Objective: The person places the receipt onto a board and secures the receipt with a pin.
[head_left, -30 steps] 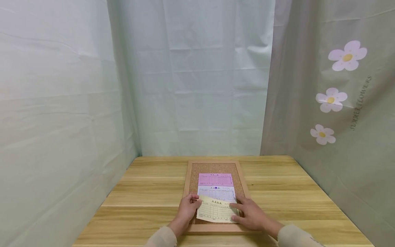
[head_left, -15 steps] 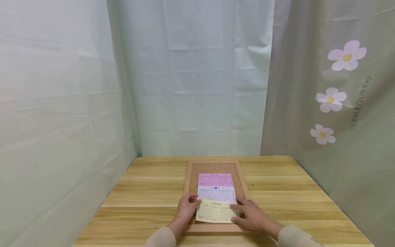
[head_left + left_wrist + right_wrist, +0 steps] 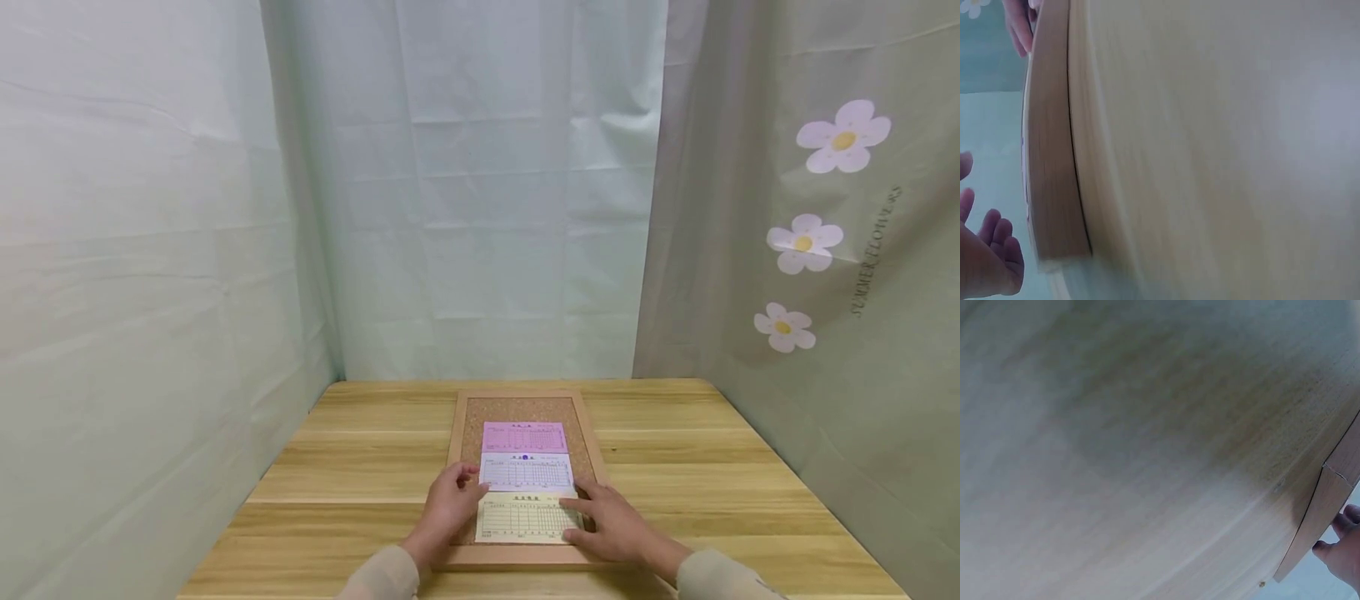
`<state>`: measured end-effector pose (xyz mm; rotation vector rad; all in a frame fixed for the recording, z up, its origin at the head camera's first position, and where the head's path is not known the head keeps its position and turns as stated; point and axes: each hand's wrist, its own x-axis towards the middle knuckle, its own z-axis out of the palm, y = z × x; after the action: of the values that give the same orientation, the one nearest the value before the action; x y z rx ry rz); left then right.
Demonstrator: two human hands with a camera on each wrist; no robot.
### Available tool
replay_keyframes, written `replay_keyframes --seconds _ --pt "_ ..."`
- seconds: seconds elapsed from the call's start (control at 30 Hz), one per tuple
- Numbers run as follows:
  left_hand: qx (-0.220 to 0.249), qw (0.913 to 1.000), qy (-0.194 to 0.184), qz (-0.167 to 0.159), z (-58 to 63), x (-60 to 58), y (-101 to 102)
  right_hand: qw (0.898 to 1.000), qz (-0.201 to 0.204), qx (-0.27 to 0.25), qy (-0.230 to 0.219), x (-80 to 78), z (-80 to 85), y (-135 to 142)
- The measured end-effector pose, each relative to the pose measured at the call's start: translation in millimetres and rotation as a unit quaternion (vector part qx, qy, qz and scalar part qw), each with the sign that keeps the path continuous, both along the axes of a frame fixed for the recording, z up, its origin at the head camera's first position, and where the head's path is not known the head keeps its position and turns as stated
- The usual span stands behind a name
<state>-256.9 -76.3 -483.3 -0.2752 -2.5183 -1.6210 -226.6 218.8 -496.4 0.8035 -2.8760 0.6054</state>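
Observation:
A pale yellow printed form (image 3: 519,518) lies flat on the lower part of a cork board (image 3: 476,412). My right hand (image 3: 611,523) rests at its right edge, thumb and fingertips on the paper. Close to the upper left corner of that form is my left hand (image 3: 448,507), its fingers loosely bent with nothing between them. Above the yellow form lies a white form (image 3: 517,475) with a purple pushpin (image 3: 525,457) at its top, and above that a pink form (image 3: 510,437). In the left wrist view, the left fingers (image 3: 1004,234) are apart from the board's edge.
The board's wooden frame (image 3: 525,556) lies on a wood-grain table (image 3: 697,500). Pale curtains (image 3: 487,208) hang behind and at both sides; the right one bears printed flowers (image 3: 802,243).
The yellow form's raised, curved upper left side has come down flat, just below the white form. My left hand has let go of it and shifted slightly left. My right hand stays in place.

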Motion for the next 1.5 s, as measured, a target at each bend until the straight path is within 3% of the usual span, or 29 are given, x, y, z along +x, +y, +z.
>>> replay_keyframes --seconds 0.27,0.43,0.57,0.8,1.03,1.17,1.5 --pt "-0.119 0.9898 0.056 -0.054 0.8 -1.1 -12 1.0 -0.003 0.0 0.005 0.6 -0.3 -1" --pt "-0.171 0.979 0.07 -0.085 -0.2 -0.5 -19 1.0 -0.003 -0.001 0.002 0.7 -1.0 -2" --pt "-0.204 0.9711 0.055 -0.112 -0.1 0.6 -23 1.0 -0.005 -0.003 0.0 0.4 -1.6 -2" --pt "-0.236 0.9601 0.027 -0.147 -0.1 1.0 -28 1.0 -0.008 -0.001 0.004 -0.6 -3.4 -1" --pt "-0.242 0.9569 0.013 -0.16 -0.5 5.3 -29 1.0 -0.012 -0.009 -0.007 -0.2 -4.5 -2" --pt "-0.261 0.9503 0.012 -0.169 0.0 7.0 -30 1.0 -0.015 -0.015 -0.01 0.4 -4.4 -2" --pt "-0.302 0.9366 -0.006 -0.177 4.3 8.0 -33 0.999 -0.029 -0.018 0.023 2.8 -3.2 -3"
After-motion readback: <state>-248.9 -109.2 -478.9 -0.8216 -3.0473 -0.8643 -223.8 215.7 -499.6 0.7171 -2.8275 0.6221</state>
